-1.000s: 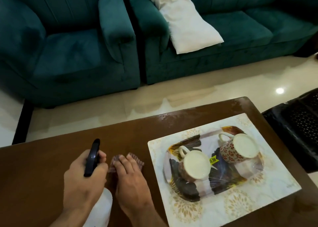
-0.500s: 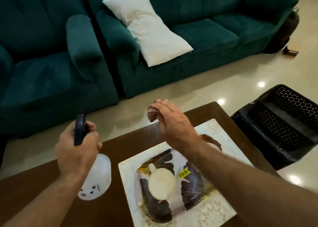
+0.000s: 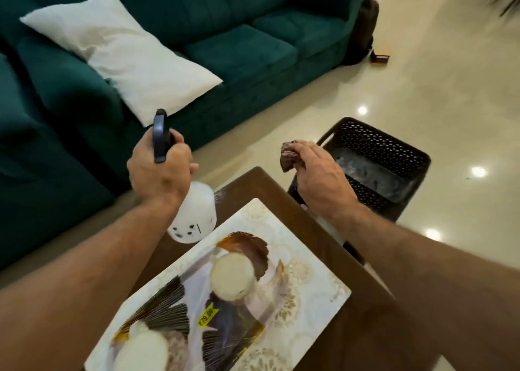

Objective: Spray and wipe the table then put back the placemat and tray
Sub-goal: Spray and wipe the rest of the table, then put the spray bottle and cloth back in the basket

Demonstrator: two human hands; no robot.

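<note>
- The left hand (image 3: 159, 173) grips the neck of a white spray bottle (image 3: 194, 216), fingers curled around it below the dark trigger head (image 3: 159, 135); the bottle hangs in the air over the far left edge of the desk (image 3: 253, 183).
- The right hand (image 3: 320, 179) pinches a dark crumpled cloth (image 3: 288, 156) at its fingertips, held up past the far corner of the desk, over the near left edge of a black perforated basket (image 3: 394, 156) that stands on the floor (image 3: 436, 75).
- The placemat (image 3: 318, 294), pale with a faint gold pattern, lies on the brown desk, turned at an angle to the view.
- The tray (image 3: 247, 323), with a dark feather design and a yellow sticker (image 3: 208, 316), sits on the placemat.
- Two cups with pale cream tops stand on the tray: one (image 3: 232, 276) toward the far end, one (image 3: 140, 352) at the near end, blurred.
- A green sofa (image 3: 239, 27) stands across the floor, with a white pillow (image 3: 121, 52) on its left seat.
- A dark bag (image 3: 364, 24) leans by the sofa's right end.
</note>
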